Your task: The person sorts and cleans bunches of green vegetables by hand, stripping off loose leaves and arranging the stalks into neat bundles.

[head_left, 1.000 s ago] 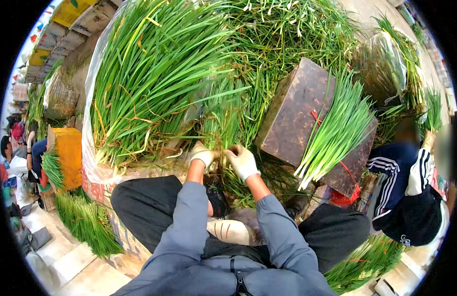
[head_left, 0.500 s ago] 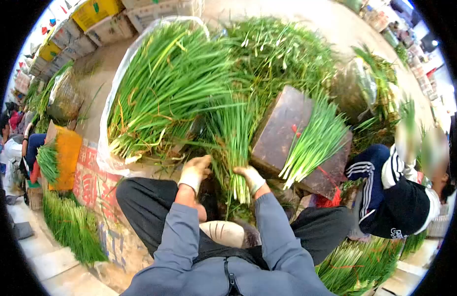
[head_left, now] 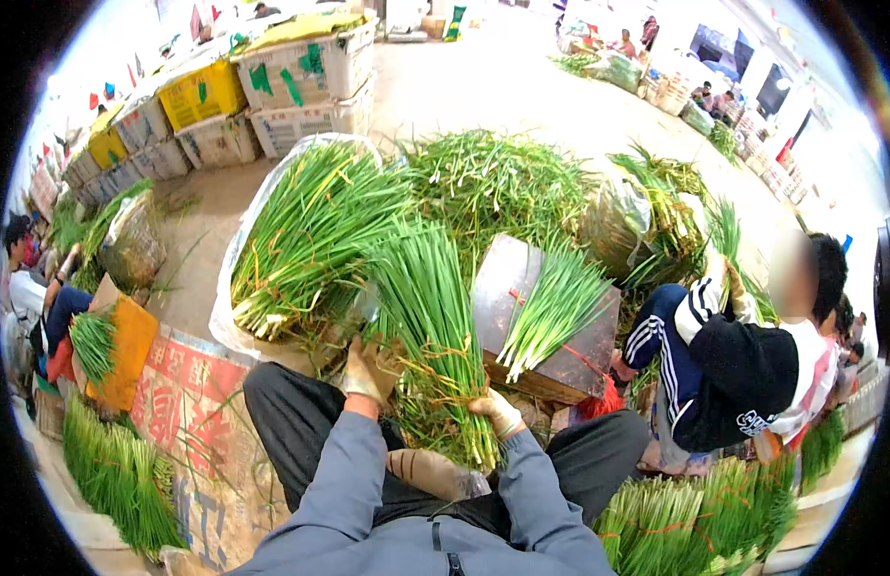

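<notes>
A long bunch of green chives [head_left: 429, 302] lies slanted between my knees, its pale stem ends toward me and some brown, withered leaves mixed into the lower part. My right hand [head_left: 496, 413], in a whitish glove, is closed around the stems near those pale ends. On the bunch's left side is my gloved left hand [head_left: 368, 372], its fingers smeared by motion, so their grip cannot be made out. Just right of the bunch, a neat sheaf of chives [head_left: 555, 312] rests on a dark block [head_left: 503, 293] with red string beside it.
A big heap of chives [head_left: 311, 230] lies in white plastic sheeting ahead on the left. Loose trimmings [head_left: 503, 182] are piled behind the block. At right sits a co-worker [head_left: 743, 374] holding greens. Tied bundles [head_left: 695, 518] stand at lower right, and stacked crates [head_left: 311, 86] line the back left.
My view has tilted up, showing more of the background. The bunch at my right hand now leans up and left, with withered leaves showing around it. My left hand has come against its side.
</notes>
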A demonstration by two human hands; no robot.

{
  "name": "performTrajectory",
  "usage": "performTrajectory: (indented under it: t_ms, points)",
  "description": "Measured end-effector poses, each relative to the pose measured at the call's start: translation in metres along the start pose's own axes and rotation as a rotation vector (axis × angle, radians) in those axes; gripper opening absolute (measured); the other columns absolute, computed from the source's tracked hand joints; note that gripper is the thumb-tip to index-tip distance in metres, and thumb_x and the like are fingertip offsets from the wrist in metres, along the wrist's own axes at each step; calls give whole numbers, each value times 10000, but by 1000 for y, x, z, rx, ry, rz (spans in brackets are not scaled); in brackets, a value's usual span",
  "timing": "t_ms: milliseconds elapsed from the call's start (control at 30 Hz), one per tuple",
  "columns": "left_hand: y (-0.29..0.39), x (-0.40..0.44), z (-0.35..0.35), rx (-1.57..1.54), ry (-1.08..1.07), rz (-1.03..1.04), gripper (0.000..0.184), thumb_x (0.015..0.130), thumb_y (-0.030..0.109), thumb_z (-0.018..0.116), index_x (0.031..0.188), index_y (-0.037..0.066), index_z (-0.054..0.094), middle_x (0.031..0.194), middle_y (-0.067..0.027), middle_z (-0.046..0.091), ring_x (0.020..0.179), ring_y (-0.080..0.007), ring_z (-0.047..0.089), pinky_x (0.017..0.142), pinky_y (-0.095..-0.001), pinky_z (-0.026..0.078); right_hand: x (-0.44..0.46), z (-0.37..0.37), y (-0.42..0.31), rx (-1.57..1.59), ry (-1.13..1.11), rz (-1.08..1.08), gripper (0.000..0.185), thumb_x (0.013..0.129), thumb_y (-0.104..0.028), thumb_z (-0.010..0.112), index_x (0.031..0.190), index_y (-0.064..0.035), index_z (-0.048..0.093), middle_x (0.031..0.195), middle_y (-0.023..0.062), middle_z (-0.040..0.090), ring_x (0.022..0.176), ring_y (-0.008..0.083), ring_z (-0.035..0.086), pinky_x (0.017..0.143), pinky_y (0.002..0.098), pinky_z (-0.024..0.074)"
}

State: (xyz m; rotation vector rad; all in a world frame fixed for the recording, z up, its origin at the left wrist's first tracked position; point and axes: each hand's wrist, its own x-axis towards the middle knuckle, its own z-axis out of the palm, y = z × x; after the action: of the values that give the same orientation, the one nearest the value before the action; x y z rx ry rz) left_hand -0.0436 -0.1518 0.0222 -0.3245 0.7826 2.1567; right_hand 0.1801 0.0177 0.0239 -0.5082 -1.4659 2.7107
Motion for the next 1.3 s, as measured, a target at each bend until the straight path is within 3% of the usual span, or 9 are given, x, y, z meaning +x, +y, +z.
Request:
performTrajectory:
  t_ms: [33, 200, 433, 500, 767, 900, 1000, 1167, 1300]
  points:
    - [6, -2, 1, 21, -312, -29, 959, 904, 761, 430, 1566, 96, 229, 1519, -218, 365, 1164, -352, 509, 1094, -508, 320, -6, -2, -2, -15, 29, -4, 802, 707, -193, 741, 1440, -17, 465, 1357, 84, 591, 1227, 214, 544, 1087, 352, 380]
    - [18, -6, 15, 383, -622, -70, 1209, 737, 904, 454, 1576, 75, 189, 1570, -200, 283, 1324, -350, 425, 1108, -506, 321, -20, 2, -16, 49, -45, -112, 817, 700, -190, 738, 1448, -18, 459, 1377, 85, 579, 1249, 215, 531, 1100, 360, 367]
    - [35, -19, 93, 977, -570, 240, 779, 894, 623, 615, 1386, 30, 496, 1292, -117, 628, 1118, -286, 633, 995, -411, 499, -24, 32, -27, -38, -279, -15, 739, 729, -112, 762, 1408, -18, 487, 1323, 70, 617, 1197, 193, 559, 1069, 352, 403]
    - [24, -28, 112, 492, -669, -18, 688, 872, 466, 722, 1367, 36, 515, 1256, -114, 649, 1067, -276, 662, 938, -433, 547, -33, 46, -41, -29, -284, 10, 738, 736, -115, 776, 1409, -25, 487, 1323, 75, 616, 1196, 190, 559, 1071, 351, 401]
    - [27, -60, 146, 435, -693, 10, 750, 777, 176, 707, 1457, 67, 409, 1019, -89, 685, 908, -273, 689, 762, -458, 611, -24, 41, -50, -153, -387, 32, 715, 735, -126, 820, 1374, -19, 517, 1287, 65, 633, 1169, 161, 559, 1047, 317, 410]
    - [47, -79, 159, 393, -470, 114, 586, 778, 176, 696, 1330, 62, 534, 951, -117, 692, 805, -291, 695, 729, -473, 615, -16, 50, -64, -342, -235, -284, 1147, 731, -272, 857, 1573, -31, 116, 1530, 191, 380, 1328, 230, 453, 1131, 353, 334]
    - [62, -66, 158, 439, -432, 81, 481, 795, 161, 691, 1248, 40, 584, 944, -132, 699, 758, -304, 698, 729, -486, 612, -15, 81, -79, -783, -44, -480, 1270, 631, -333, 911, 1569, -36, 109, 1563, 243, 292, 1418, 329, 366, 1171, 389, 298]
    - [60, -49, 155, 402, -364, 162, 232, 841, 110, 671, 1057, 25, 672, 951, -122, 716, 776, -281, 708, 733, -439, 620, 26, 124, -68, -1062, 433, -964, 648, 725, -95, 830, 1307, -67, 545, 1315, 192, 531, 1184, 343, 553, 1004, 417, 472]
    - [71, -42, 153, 289, -215, 138, 253, 828, 136, 718, 1054, 26, 684, 953, -123, 726, 767, -298, 710, 721, -437, 614, 31, 120, -75, -1267, 491, -1138, 372, 821, -6, 695, 1166, -41, 560, 1171, 153, 618, 1021, 320, 613, 917, 420, 509]
